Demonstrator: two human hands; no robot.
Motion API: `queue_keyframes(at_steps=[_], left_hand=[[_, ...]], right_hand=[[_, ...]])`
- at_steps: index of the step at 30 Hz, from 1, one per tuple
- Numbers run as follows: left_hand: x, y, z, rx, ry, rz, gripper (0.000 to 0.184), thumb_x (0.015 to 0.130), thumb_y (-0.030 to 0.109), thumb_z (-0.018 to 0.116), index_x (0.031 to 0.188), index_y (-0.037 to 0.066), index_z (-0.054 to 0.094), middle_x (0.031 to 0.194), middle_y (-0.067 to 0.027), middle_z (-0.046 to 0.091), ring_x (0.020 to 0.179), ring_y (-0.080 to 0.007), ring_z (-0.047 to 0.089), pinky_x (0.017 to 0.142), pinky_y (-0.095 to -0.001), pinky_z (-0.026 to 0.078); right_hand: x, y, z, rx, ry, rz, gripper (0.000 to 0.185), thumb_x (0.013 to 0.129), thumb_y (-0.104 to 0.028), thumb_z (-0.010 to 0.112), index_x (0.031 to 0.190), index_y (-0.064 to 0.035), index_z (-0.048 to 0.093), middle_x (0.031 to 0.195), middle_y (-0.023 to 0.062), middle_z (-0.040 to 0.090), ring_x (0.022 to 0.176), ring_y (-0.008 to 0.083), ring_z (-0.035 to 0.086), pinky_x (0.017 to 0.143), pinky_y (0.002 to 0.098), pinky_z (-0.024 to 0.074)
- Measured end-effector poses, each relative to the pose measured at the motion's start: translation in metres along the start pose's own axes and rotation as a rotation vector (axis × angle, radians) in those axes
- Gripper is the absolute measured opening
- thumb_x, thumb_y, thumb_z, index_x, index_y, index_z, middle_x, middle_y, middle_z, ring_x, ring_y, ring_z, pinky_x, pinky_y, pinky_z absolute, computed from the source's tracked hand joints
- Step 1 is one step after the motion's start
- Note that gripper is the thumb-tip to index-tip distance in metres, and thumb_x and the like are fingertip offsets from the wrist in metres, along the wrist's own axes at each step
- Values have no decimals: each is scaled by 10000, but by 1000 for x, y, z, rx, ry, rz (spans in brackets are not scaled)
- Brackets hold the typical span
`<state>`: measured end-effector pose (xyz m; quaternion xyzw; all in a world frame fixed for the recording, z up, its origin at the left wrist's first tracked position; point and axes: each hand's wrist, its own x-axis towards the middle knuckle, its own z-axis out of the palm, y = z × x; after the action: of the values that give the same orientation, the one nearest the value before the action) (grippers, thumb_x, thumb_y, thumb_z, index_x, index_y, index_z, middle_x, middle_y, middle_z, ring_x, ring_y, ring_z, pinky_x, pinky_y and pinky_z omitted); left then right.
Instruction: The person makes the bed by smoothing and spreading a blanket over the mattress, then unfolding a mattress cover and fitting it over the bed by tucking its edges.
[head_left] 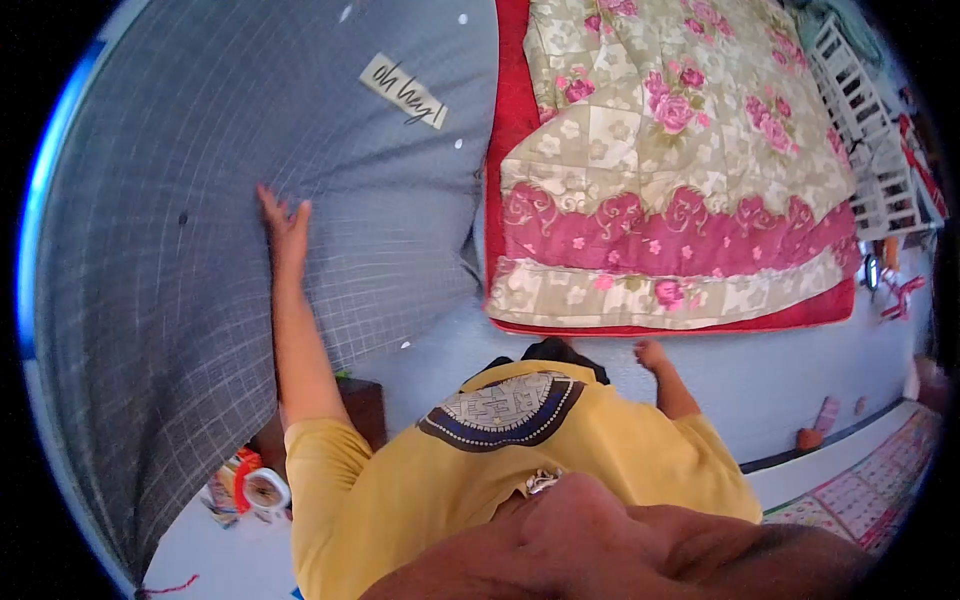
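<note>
The open left hand [288, 235] should meet the grey cloth [400, 200] lightly, avoiding creases; whether the curled right hand [652, 355] grips anything, I can't tell

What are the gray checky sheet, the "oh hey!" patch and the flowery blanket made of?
The gray checky sheet looks like thin, dull woven cloth, since it pulls into creases. The "oh hey!" patch looks flat and pale, maybe printed cloth; I can't be sure. The flowery blanket seems soft, padded fabric, maybe cotton or polyester: it's puffy and rumpled.
</note>
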<state>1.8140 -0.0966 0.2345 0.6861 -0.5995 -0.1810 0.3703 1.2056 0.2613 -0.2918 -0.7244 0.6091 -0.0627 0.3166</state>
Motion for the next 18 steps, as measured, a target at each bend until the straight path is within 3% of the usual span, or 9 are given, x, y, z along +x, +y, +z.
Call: queue_keyframes(at_steps=[2,4,6,9,11,12,14,16,18], left_hand=[[21,-27,-43,284,98,87,857,864,215,610,1470,60,23,1518,-194,108,1380,-337,198,1116,-424,219],[61,-90,-101,596,246,213,881,840,280,643,1463,36,70,1513,-202,118,1392,-339,156,1125,-423,194],[98,-139,-167,839,364,137,883,820,304,662,1451,14,115,1493,-223,155,1373,-361,200,1112,-426,225],[113,-87,-162,658,622,-66,717,844,222,614,1403,-11,229,1428,-233,261,1305,-377,312,1071,-459,275],[134,-99,-131,580,887,141,623,846,155,580,1369,-23,293,1379,-225,338,1262,-375,366,1046,-472,299],[143,-86,-81,588,765,343,566,836,111,553,1338,-29,332,1348,-216,377,1247,-370,378,1038,-478,301],[151,-48,26,404,403,719,491,803,47,514,1277,-35,417,1291,-200,451,1233,-359,394,1041,-475,289],[186,-65,102,386,27,871,508,831,92,531,1319,-3,425,1400,-194,384,1335,-343,310,1082,-471,252],[224,-49,145,433,-278,932,537,849,98,529,1365,45,392,1441,-168,345,1370,-314,262,1097,-455,244]], right_hand=[[9,-5,-1,451,-240,648,182,809,-171,541,858,-28,644,644,78,585,522,182,571,455,321,458],[19,-12,11,532,-118,705,162,823,-161,520,791,-38,621,613,65,573,502,169,563,433,315,437],[37,-18,17,531,-89,740,161,830,-163,516,788,-41,613,625,64,576,511,166,567,431,312,436],[85,-59,8,384,102,657,192,840,-193,534,871,-24,620,700,106,624,551,192,602,492,334,474],[133,-89,27,396,215,553,235,851,-211,538,937,-9,622,744,134,647,588,212,623,550,340,495],[162,-98,44,451,272,473,263,858,-220,537,975,0,621,763,149,655,612,222,633,587,339,504],[226,-202,-21,591,205,688,285,864,-250,521,1008,-32,634,1004,231,628,962,382,591,826,448,469],[291,-255,-7,726,342,545,320,885,-283,526,1068,-39,619,1002,209,636,971,361,597,840,421,465],[338,-349,-73,647,258,410,323,884,-263,532,1102,-38,608,1029,203,632,979,358,596,840,418,468]])
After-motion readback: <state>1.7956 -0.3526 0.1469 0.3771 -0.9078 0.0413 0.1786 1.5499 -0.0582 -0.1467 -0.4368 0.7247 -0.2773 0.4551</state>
